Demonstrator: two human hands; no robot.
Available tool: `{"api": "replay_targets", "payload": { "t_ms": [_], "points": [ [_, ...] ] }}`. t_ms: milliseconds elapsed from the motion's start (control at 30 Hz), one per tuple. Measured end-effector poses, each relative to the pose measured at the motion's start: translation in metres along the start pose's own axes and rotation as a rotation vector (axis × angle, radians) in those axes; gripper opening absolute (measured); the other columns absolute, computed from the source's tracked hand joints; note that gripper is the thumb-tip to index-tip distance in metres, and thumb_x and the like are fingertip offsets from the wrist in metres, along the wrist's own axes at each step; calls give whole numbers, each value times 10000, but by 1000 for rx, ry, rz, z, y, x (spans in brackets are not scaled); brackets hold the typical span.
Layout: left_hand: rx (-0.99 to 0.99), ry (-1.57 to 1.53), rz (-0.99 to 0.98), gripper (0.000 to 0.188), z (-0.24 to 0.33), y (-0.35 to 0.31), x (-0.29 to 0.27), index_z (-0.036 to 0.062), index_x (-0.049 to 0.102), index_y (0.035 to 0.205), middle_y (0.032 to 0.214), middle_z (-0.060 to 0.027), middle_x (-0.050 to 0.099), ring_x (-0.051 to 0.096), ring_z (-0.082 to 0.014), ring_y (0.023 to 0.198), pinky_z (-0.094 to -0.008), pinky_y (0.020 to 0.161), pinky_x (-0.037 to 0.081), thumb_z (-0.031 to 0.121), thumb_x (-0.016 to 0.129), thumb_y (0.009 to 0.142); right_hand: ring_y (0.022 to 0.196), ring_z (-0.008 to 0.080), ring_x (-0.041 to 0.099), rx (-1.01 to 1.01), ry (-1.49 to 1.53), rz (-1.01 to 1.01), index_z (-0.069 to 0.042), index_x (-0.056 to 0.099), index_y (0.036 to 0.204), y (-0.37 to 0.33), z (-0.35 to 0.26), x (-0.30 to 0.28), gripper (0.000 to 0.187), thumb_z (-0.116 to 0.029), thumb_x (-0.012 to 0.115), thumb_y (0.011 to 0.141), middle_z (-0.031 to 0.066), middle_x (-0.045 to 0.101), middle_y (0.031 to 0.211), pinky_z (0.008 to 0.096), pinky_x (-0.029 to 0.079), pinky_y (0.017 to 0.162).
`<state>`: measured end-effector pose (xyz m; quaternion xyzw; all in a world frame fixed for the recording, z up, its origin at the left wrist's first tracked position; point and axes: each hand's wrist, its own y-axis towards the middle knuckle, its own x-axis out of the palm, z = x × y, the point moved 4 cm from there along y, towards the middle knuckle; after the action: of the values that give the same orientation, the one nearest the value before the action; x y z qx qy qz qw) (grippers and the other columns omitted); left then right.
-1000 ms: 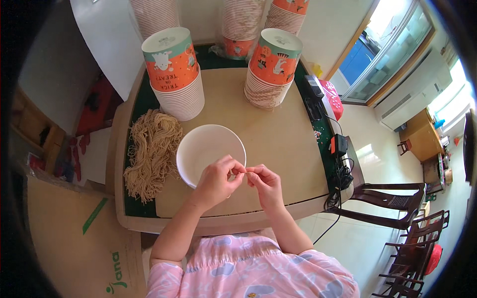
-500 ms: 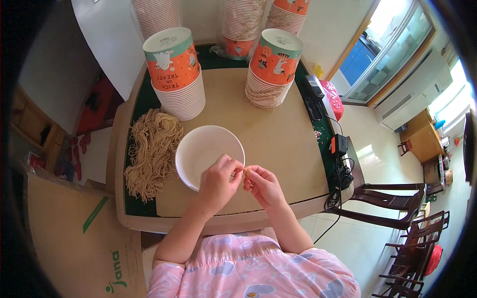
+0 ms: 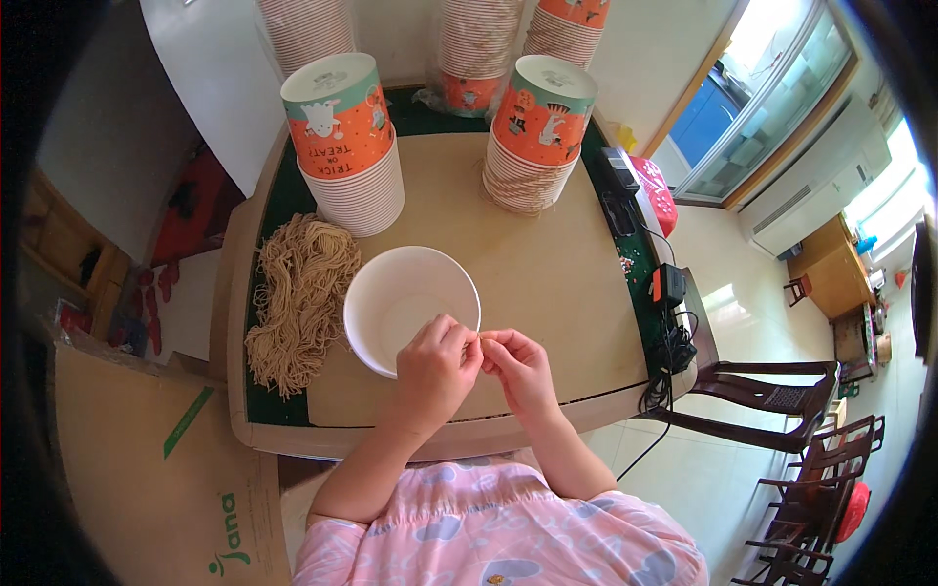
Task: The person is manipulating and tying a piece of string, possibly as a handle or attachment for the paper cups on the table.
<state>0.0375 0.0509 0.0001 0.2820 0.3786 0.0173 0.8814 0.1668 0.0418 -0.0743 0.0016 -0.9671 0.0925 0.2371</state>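
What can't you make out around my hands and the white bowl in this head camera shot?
- Head view: whatever the left hand and right hand pinch between their fingertips is too small to tell.
- The near rim of the white bowl is hidden by the left hand.
- The cup stacks at the back are cut off by the top edge.

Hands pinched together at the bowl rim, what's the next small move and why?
Probably pull the fingertips apart along the rim. Both the left hand and right hand meet in a pinch at the near edge of the empty white bowl; whatever is between them is too small to see.
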Motion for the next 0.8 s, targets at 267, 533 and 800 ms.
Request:
{"api": "replay_targets", "payload": {
  "t_ms": [267, 533, 800],
  "points": [
    [-314, -336, -77, 24, -19, 1, -12, 25, 630, 822, 716, -36, 634, 559, -93, 581, -244, 536, 441, 25, 646, 805, 682, 54, 504, -286, -437, -1, -30, 652, 1031, -2, -25, 18, 171, -10, 623, 864, -20, 552, 842, 208, 423, 607],
    [-438, -474, -117, 47, -30, -4, -16, 18, 627, 890, 758, -27, 672, 618, -73, 676, -220, 561, 455, 50, 611, 860, 570, 137, 493, -502, -897, -2, -61, 669, 925, -1, -40, 37, 116, -54, 684, 810, 60, 540, 774, 276, 425, 526],
    [-324, -469, -169, 216, -23, 0, -20, 10, 624, 1021, 856, -108, 656, 645, -193, 694, -296, 640, 522, 27, 663, 809, 587, 132, 511, -498, -869, 14, -32, 657, 888, 1, -36, 32, 67, -53, 676, 827, 56, 543, 783, 268, 433, 539]
  ]
}}
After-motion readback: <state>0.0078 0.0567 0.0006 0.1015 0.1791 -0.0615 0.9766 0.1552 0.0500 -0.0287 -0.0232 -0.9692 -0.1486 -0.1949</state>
